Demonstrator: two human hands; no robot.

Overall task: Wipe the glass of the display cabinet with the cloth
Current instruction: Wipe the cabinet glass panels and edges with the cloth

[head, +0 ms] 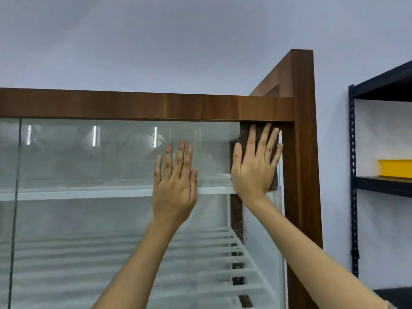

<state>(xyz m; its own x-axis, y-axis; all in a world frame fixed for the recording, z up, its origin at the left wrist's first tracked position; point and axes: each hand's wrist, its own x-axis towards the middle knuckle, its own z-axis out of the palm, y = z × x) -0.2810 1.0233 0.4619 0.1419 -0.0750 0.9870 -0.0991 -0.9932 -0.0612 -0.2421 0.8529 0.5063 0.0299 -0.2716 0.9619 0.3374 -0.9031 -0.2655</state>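
Observation:
The display cabinet has a brown wooden frame (156, 105) and a large glass pane (89, 166) in front of white shelves. A dark brown cloth (245, 132) lies flat against the top right corner of the glass, right under the top rail. My right hand (256, 166) presses it to the glass with straight, spread fingers. My left hand (176, 184) rests flat on the bare glass just left of the cloth, fingers straight and pointing up. Most of the cloth is hidden behind my right hand.
The cabinet's right wooden post (305, 152) stands beside the cloth. Further right is a dark metal rack (352, 175) with a yellow tray (394, 168) on a shelf. A vertical seam (16, 175) divides the glass at the left. A pale wall lies behind.

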